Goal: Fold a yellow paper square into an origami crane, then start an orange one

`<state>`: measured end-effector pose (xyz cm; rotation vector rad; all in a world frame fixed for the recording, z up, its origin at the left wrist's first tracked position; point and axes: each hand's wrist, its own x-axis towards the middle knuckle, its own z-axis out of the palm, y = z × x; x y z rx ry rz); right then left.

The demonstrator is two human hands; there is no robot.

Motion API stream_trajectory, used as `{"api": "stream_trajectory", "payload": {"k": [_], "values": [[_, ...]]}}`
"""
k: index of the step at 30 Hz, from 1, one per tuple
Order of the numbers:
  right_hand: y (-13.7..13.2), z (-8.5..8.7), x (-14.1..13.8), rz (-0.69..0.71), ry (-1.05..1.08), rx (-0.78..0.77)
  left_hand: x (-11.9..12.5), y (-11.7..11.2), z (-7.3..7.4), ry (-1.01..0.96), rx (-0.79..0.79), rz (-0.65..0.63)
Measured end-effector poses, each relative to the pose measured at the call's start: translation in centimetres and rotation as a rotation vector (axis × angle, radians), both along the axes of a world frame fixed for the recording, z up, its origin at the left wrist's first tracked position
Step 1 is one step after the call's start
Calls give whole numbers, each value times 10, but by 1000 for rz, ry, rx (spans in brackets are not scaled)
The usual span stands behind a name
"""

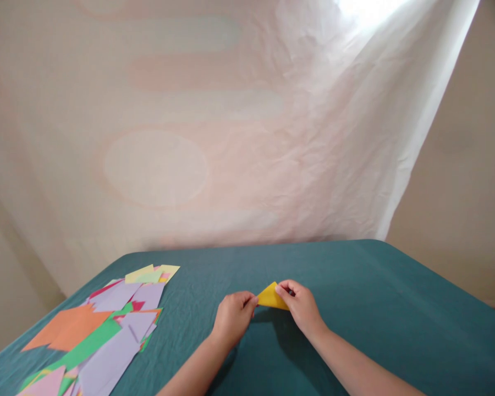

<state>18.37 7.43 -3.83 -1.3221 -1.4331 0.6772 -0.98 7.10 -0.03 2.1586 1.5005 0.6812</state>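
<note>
A small yellow piece of folded paper (271, 297), roughly triangular, is held between both hands just above the table. My left hand (235, 313) pinches its left corner between thumb and fingers. My right hand (299, 305) grips the upper right part, thumb and fingertips pressed together on the paper. Part of the paper's right side is hidden behind the right fingers. Shadows of hands and paper fall on the cloth below.
The table has a dark green cloth (206, 275). Along its left side lies a loose, overlapping pile of coloured paper: orange sheets (68, 328), lilac sheets (107, 357), green strips (86, 344) and pale yellow pieces (139, 274). A pale sheet of fabric (247, 165) hangs behind the table.
</note>
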Motion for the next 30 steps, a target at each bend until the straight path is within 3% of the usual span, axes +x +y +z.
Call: {"api": "stream_trajectory", "payload": {"k": [3, 7, 12, 15, 17, 20, 25, 30], "values": [[-1, 1, 0, -6, -74, -8, 1, -1, 4, 123, 18, -17], [-3, 2, -3, 29, -211, -29, -2, -1, 10, 311, -99, -95], [-6, -1, -9, 89, -326, -32, -10, -7, 21, 410, -189, -183], [-6, -1, -11, 102, -390, -29, -8, -12, 28, 519, -34, -94], [-7, -1, -12, 95, -429, -31, -2, -14, 29, 443, 85, -99], [-7, 1, -13, 82, -483, -31, 6, -14, 21, 307, 106, -208], [-8, 2, -14, 75, -555, -25, 9, -14, 1, 269, 129, -268], [-9, 2, -14, 66, -603, -20, 6, -13, -3, 238, 212, -314]]}}
